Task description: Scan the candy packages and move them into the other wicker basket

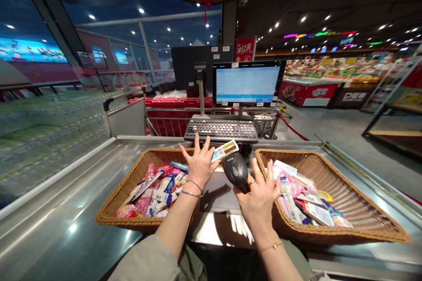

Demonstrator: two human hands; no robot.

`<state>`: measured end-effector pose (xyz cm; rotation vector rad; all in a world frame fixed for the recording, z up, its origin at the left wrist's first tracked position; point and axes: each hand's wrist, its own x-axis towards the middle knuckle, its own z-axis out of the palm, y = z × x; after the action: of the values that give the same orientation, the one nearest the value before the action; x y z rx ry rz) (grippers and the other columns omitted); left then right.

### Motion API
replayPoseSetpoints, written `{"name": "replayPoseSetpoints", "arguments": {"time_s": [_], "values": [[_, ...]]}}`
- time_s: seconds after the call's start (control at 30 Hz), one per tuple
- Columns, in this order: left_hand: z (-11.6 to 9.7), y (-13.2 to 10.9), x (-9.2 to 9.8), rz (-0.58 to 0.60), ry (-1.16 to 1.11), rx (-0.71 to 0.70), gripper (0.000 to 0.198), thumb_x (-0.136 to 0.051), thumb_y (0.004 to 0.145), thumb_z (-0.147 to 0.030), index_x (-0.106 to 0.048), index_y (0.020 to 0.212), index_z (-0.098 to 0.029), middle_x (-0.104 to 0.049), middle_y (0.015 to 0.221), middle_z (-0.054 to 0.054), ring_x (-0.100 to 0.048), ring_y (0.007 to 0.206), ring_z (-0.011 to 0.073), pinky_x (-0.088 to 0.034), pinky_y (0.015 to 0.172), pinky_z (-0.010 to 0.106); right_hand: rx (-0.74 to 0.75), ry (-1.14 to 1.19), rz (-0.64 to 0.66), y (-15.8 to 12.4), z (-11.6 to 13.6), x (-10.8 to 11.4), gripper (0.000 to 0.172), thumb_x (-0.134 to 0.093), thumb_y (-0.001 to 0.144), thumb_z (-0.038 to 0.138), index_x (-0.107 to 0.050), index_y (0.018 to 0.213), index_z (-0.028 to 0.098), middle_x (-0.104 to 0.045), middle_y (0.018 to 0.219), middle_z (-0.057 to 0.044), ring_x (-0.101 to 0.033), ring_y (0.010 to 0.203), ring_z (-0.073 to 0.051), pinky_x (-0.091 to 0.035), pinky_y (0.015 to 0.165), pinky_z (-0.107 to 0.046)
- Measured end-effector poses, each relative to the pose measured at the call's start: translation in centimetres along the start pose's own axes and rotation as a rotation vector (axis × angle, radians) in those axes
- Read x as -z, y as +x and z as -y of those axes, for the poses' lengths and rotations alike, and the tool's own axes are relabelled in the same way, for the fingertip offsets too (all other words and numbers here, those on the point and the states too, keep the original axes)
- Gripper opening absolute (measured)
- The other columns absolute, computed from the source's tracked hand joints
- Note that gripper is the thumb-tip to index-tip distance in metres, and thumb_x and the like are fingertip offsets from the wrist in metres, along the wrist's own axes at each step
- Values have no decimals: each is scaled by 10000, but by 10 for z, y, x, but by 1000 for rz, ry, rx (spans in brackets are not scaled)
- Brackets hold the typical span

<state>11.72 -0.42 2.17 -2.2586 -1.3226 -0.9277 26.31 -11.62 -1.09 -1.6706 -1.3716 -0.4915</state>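
My left hand (pixel 199 166) pinches a slim, flat package (pixel 225 151) with a barcode by thumb and index finger, its other fingers spread. The package is tilted just above and beside the head of a black barcode scanner (pixel 235 169). My right hand (pixel 257 197) grips the scanner by its handle, which is mostly hidden, with several fingers stretched out. Below my left hand stands a wicker basket (pixel 114 204) of small colourful packets (pixel 160 193). Beside my right hand, another wicker basket (pixel 372 219) holds pink and white packaged goods (pixel 310 197).
A keyboard (pixel 221 129) lies beyond my hands, with a lit monitor (pixel 248 84) above it. The metal counter (pixel 82 202) surrounds both baskets. Behind stand a cart with red contents (pixel 168 118) and a red freezer (pixel 310 92) at the right.
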Motion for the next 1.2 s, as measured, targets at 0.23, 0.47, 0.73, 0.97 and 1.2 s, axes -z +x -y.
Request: {"name": "replayPoseSetpoints", "arguments": {"time_s": [0.23, 0.47, 0.73, 0.97, 1.2], "values": [[-16, 2, -3, -4, -39, -15, 321, -610, 856, -448, -674, 1135, -304, -450, 1499, 32, -173, 1483, 370, 218, 1058, 738, -38, -24, -68, 3, -14, 11, 273, -612, 814, 321, -707, 1039, 197, -558, 1394, -114, -262, 1434, -396, -193, 1086, -667], [-37, 6, -6, 0, -80, -51, 333, -605, 855, -466, -676, 1133, -297, -455, 1496, 45, -184, 1480, 374, 195, 1064, 751, -99, -57, -136, 6, -34, 22, 259, -605, 809, 323, -702, 1000, 177, -570, 1378, -123, -257, 1434, -384, -178, 1109, -642], [-66, 11, -12, -23, -116, -89, 346, -617, 846, -473, -682, 1127, -282, -471, 1485, 55, -216, 1470, 381, 139, 1076, 771, -163, -93, -258, 12, -60, 35, 286, -599, 804, 395, -687, 947, 163, -617, 1309, -136, -324, 1396, -377, -191, 1103, -613], [-92, 17, -19, -23, -158, -157, 340, -627, 845, -443, -677, 1138, -280, -483, 1476, 60, -230, 1469, 371, 127, 1084, 768, -280, -105, -275, 15, -83, 51, 368, -596, 804, 496, -697, 938, 168, -602, 1338, -133, -329, 1401, -389, -202, 1090, -622], [-116, 21, -28, 8, -190, -250, 346, -623, 853, -434, -663, 1157, -275, -453, 1498, 58, -203, 1478, 364, 147, 1078, 770, -464, -82, -327, 21, -108, 67, 409, -621, 761, 506, -721, 971, 170, -610, 1321, -149, -344, 1389, -386, -194, 1103, -624]]}}
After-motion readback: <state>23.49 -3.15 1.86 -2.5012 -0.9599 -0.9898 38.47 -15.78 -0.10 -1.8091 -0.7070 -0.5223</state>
